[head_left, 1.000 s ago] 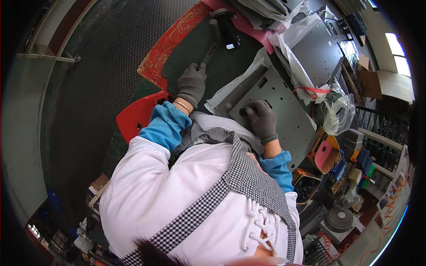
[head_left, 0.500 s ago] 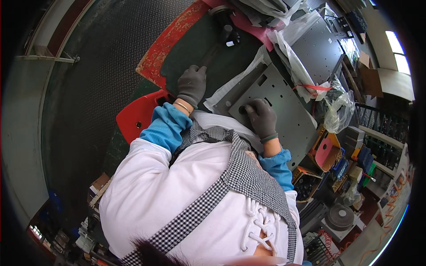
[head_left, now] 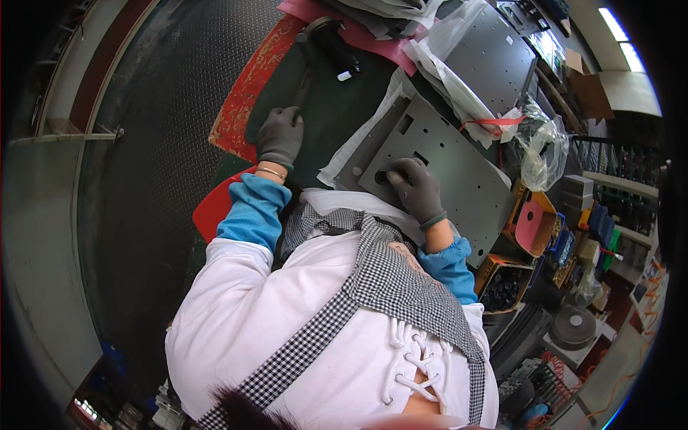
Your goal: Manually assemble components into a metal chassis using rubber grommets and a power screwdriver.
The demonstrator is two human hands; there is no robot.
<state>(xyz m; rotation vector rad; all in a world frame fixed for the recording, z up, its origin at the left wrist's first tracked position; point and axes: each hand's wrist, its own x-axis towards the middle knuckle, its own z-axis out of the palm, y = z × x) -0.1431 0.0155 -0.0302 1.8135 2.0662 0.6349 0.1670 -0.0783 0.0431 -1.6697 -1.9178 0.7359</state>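
My left hand (head_left: 280,136), in a dark grey glove, is closed around the handle of what looks like a hammer (head_left: 305,84). Its head end lies beside a black cylindrical device (head_left: 331,49) on the dark green bench top. My right hand (head_left: 417,190), also gloved, rests over a flat grey metal plate (head_left: 459,175) with holes and slots. Thumb and fingers pinch a small round black part (head_left: 381,177) against the plate near its left edge. White foam sheet (head_left: 369,129) lies under the plate's left side.
Wrapped metal panels (head_left: 494,61) are stacked at the far right. A clear plastic bag (head_left: 541,150) hangs near them. Yellow bins (head_left: 534,222) of small parts stand at the right. A red seat-like piece (head_left: 215,208) is by my left arm; worn red edging (head_left: 251,93) borders the bench.
The hammer's head end has swung left, from in front of the black device to beside it. My right hand stays at the same spot on the plate. The whole view has shifted slightly.
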